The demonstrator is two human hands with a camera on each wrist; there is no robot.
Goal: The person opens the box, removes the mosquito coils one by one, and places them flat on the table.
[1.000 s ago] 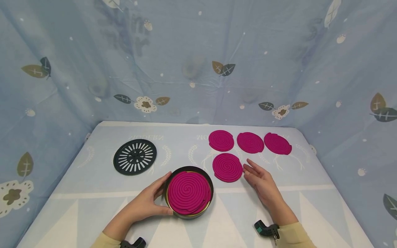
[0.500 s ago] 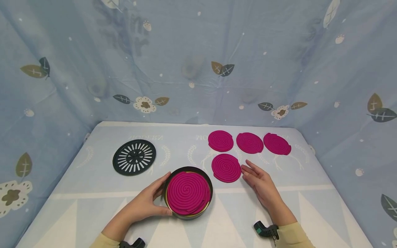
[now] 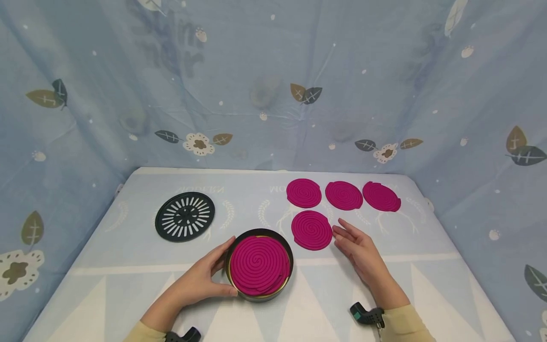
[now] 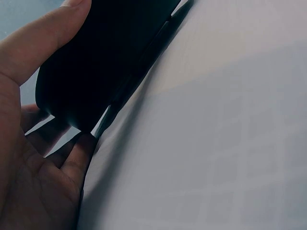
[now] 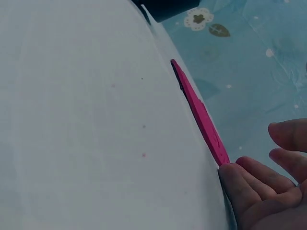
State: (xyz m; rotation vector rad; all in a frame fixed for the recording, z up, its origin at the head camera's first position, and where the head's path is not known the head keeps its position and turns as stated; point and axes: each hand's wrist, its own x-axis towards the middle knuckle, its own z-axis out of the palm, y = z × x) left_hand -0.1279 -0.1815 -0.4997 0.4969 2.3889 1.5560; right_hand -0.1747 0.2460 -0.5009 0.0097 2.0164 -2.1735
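Magenta spiral mosquito coils (image 3: pixel 259 263) lie stacked inside a round dark tin (image 3: pixel 292 275) on the table. My left hand (image 3: pixel 209 278) grips the tin's left side, thumb in front and fingers round the back. In the left wrist view the tin's dark wall (image 4: pixel 105 52) stands between thumb and fingers. My right hand (image 3: pixel 363 254) is beside a single flat mosquito coil (image 3: pixel 312 230), fingers loosely extended. Its fingertips (image 5: pixel 230 175) are at that coil's right edge; whether they touch it I cannot tell for sure.
Three more mosquito coils lie in a row at the back right: a left one (image 3: pixel 304 193), a middle one (image 3: pixel 344 195) and a right one (image 3: pixel 381 196). A black slotted lid (image 3: pixel 185 217) lies back left. Patterned blue cloth (image 3: pixel 265 71) walls the table (image 3: pixel 141 251) behind and at both sides.
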